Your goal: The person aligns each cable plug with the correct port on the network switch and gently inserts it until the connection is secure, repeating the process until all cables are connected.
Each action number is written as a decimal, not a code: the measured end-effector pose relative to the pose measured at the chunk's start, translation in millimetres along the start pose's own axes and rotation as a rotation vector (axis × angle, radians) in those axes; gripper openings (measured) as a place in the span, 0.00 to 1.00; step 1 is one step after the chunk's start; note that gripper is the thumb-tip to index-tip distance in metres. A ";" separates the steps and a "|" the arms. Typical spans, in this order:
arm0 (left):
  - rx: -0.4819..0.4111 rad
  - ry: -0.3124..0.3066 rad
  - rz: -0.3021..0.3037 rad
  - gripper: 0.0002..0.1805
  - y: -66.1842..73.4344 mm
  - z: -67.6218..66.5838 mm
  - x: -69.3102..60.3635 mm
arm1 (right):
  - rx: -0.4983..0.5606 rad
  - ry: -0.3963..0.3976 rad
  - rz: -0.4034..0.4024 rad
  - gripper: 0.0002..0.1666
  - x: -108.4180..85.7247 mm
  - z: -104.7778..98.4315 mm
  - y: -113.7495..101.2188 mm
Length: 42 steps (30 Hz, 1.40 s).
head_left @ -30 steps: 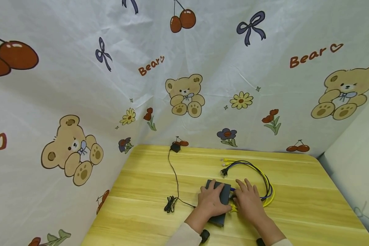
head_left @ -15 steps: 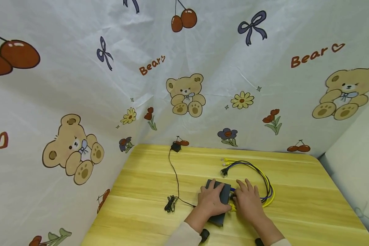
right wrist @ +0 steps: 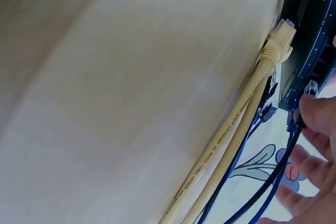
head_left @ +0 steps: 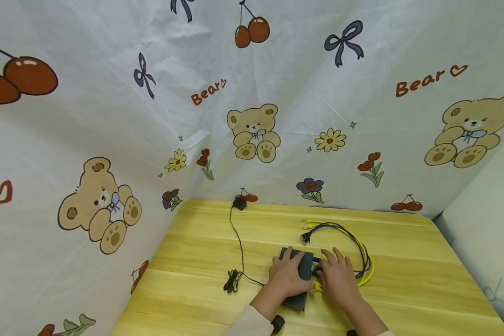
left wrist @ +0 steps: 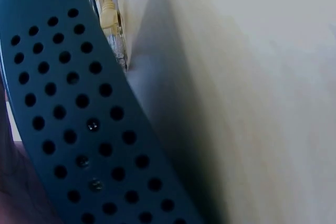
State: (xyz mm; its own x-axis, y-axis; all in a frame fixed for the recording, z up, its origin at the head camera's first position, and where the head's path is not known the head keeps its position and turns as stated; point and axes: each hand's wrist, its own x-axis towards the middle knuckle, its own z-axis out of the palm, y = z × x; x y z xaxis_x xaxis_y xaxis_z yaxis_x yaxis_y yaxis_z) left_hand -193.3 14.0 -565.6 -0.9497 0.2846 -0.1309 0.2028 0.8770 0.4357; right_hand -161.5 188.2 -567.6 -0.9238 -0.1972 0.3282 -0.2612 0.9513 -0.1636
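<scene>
A dark network switch sits on the table, its row of ports facing right. My left hand grips it from above, fingers spread over the top and thumb at the port edge. The perforated side of the switch fills much of the left wrist view. At the ports, my right hand pinches a black network cable near its clear plug. How deep that plug sits is unclear. Yellow network cables run to ports nearer me, and a blue cable meets the switch farther away.
The cables' other ends lie loose behind the switch, after curving round on the right. A thin power cord leads from the switch's left side to a black adapter at the back, with a tied bundle midway.
Both hands stay at the switch in nearly the same pose. The head view has tilted slightly, so the scene sits a little lower.
</scene>
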 end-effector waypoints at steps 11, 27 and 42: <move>0.023 -0.003 0.014 0.47 1.2 0.5 0.9 | -0.068 0.002 0.009 0.08 3.2 0.7 -3.5; 0.026 -0.011 0.016 0.46 1.7 0.4 -1.0 | -0.065 -0.059 -0.044 0.09 1.1 2.4 -7.6; 0.029 0.008 0.007 0.47 -0.7 2.7 -1.5 | -0.027 -0.058 -0.046 0.07 -4.4 0.6 -6.4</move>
State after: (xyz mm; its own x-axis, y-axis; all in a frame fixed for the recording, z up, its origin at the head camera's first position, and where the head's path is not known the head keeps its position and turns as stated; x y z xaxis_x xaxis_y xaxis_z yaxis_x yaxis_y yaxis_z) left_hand -191.4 14.1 -568.1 -0.9500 0.2880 -0.1204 0.2165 0.8859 0.4102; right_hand -155.9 182.8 -568.6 -0.9261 -0.2533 0.2798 -0.2964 0.9470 -0.1239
